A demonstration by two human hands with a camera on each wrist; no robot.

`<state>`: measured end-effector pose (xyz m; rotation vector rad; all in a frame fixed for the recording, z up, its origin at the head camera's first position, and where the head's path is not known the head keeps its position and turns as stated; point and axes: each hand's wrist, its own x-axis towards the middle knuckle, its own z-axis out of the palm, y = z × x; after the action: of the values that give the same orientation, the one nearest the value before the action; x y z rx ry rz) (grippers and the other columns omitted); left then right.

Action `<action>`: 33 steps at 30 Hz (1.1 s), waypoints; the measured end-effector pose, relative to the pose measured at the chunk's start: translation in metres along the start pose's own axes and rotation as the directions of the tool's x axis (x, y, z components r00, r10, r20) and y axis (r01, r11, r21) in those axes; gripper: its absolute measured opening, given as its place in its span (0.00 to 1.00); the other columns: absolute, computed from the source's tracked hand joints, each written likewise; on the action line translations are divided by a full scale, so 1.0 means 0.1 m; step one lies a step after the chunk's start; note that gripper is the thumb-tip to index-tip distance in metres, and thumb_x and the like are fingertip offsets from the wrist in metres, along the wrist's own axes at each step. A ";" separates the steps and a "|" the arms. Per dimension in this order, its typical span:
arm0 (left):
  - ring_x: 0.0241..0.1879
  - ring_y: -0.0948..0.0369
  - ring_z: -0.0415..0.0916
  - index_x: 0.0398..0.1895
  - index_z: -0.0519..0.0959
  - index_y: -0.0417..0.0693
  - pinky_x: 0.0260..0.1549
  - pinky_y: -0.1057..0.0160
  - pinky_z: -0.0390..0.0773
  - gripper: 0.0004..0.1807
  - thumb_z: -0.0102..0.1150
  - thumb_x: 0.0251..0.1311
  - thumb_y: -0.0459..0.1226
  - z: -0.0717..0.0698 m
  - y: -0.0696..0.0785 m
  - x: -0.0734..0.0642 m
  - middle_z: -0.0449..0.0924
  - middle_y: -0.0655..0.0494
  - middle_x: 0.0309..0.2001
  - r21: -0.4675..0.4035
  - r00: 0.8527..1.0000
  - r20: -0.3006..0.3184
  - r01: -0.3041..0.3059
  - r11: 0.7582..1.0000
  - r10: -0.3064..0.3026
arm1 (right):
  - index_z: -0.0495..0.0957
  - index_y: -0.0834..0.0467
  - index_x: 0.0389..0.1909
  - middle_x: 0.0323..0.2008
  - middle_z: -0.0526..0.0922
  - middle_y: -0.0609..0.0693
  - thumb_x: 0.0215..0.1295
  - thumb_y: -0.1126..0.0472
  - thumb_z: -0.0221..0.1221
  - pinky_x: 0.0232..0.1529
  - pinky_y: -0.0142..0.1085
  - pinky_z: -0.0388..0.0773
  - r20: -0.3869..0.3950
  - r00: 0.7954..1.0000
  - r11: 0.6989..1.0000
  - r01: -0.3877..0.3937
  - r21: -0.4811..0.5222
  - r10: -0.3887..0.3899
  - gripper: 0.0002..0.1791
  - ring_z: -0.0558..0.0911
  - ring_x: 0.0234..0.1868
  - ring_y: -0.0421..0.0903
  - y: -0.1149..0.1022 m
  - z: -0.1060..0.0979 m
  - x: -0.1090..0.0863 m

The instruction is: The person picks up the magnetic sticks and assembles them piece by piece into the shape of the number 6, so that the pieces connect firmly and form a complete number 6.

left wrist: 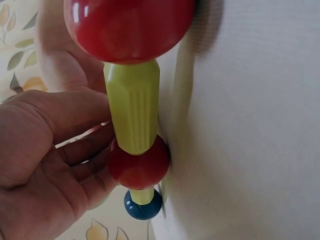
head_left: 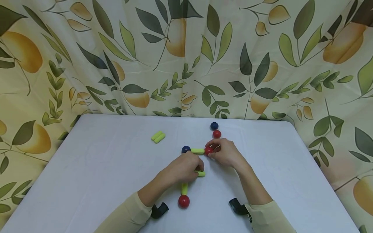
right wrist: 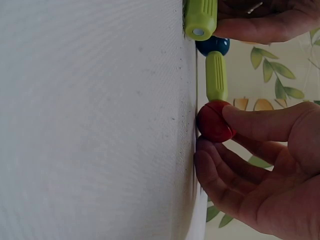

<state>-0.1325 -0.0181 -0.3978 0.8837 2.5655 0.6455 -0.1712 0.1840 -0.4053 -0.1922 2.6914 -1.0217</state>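
Centrally on the white-covered table point(head_left: 102, 168), the person's right hand point(head_left: 226, 152) pinches a glossy red ball point(head_left: 208, 150), which a ribbed lime-green rod point(head_left: 197, 151) joins to a dark blue ball point(head_left: 186, 149). Closer to the near edge, the left hand point(head_left: 183, 166) grips a second lime-green rod point(head_left: 201, 174), beside a chain ending in a larger-looking red ball point(head_left: 184, 201). Towards the far edge lie two loose green rods point(head_left: 158, 137), plus a separate blue ball point(head_left: 214, 126) beside a separate red ball point(head_left: 217, 134).

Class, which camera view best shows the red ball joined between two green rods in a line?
The left wrist view: the red ball shows there up close, between both green rods. In the head view the left hand hides it; the right wrist view does not show it.
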 end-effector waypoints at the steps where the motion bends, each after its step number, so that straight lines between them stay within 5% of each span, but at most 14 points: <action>1: 0.33 0.67 0.76 0.42 0.91 0.49 0.39 0.73 0.79 0.08 0.71 0.62 0.31 0.00 0.00 0.00 0.88 0.60 0.35 -0.005 1.000 0.001 -0.001 1.000 0.001 | 0.86 0.57 0.52 0.43 0.87 0.54 0.64 0.65 0.69 0.48 0.44 0.82 -0.001 1.000 1.000 0.001 -0.001 -0.001 0.15 0.83 0.45 0.51 0.00 0.00 0.00; 13: 0.32 0.67 0.79 0.47 0.89 0.46 0.33 0.72 0.80 0.09 0.69 0.65 0.33 -0.19 -0.16 0.01 0.87 0.61 0.34 -0.154 1.000 -0.030 -0.002 0.988 -0.003 | 0.86 0.57 0.52 0.43 0.87 0.54 0.64 0.65 0.69 0.49 0.45 0.82 -0.001 1.000 1.000 0.007 -0.011 -0.007 0.15 0.83 0.46 0.51 0.00 -0.01 0.00; 20: 0.36 0.64 0.79 0.48 0.89 0.47 0.39 0.70 0.81 0.10 0.69 0.64 0.32 -0.33 -0.32 -0.01 0.87 0.60 0.37 -0.139 0.994 -0.105 0.005 0.990 -0.020 | 0.86 0.57 0.52 0.43 0.86 0.54 0.64 0.65 0.69 0.47 0.43 0.82 0.005 1.000 1.000 -0.007 -0.007 0.007 0.15 0.82 0.45 0.51 0.00 -0.01 0.00; 27: 0.36 0.60 0.77 0.45 0.89 0.46 0.37 0.66 0.80 0.09 0.66 0.64 0.29 -0.47 -0.59 -0.05 0.85 0.57 0.35 -0.138 0.975 -0.201 0.067 0.988 -0.094 | 0.86 0.57 0.53 0.44 0.86 0.54 0.65 0.64 0.69 0.48 0.42 0.81 0.017 1.000 1.000 -0.025 0.005 0.025 0.16 0.81 0.47 0.51 0.00 0.00 0.00; 33: 0.36 0.59 0.77 0.47 0.88 0.44 0.36 0.64 0.79 0.10 0.67 0.63 0.30 -0.60 -0.86 -0.14 0.84 0.57 0.34 -0.131 0.944 -0.283 0.136 0.982 -0.169 | 0.85 0.56 0.54 0.45 0.85 0.54 0.64 0.64 0.69 0.47 0.42 0.82 0.019 0.999 1.000 -0.030 0.005 0.030 0.16 0.81 0.47 0.52 0.00 0.00 0.01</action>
<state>-0.1912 -0.1056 -0.3898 0.5812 2.7901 0.9207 -0.1717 0.1838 -0.4058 -0.1594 2.6662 -1.0128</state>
